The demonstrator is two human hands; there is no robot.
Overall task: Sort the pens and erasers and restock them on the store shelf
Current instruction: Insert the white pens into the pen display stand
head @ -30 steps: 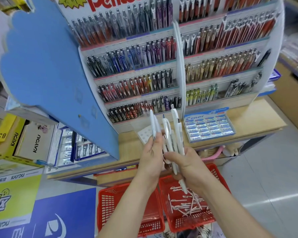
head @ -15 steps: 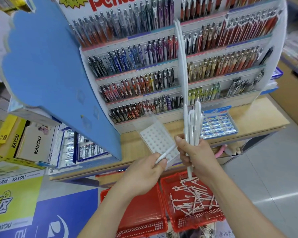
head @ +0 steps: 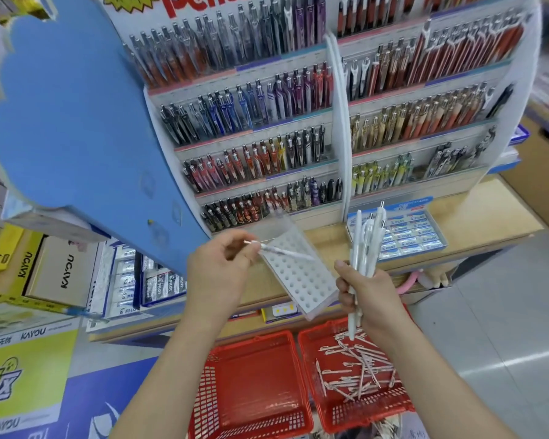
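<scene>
My left hand [head: 217,267] pinches a single white pen [head: 286,251], held nearly level over a clear pen holder [head: 301,277] with a white grid of holes on the wooden shelf. My right hand [head: 366,296] grips a bunch of white pens [head: 366,242] upright, tips down, just right of the holder. Below, a red basket [head: 357,372] holds several more white pens. A tray of Pilot erasers [head: 403,236] lies on the shelf behind the bunch.
A tiered pen display [head: 298,122] rises behind the shelf. A blue cloud-shaped sign [head: 67,128] sticks out at the left. A second red basket [head: 251,384] stands left of the first. Boxes of erasers [head: 146,280] and Kayou boxes [head: 45,267] fill the left shelf.
My left hand took one white pen from the bunch, dropped left, then lifted it over the holder. My right hand moved right with the remaining bunch.
</scene>
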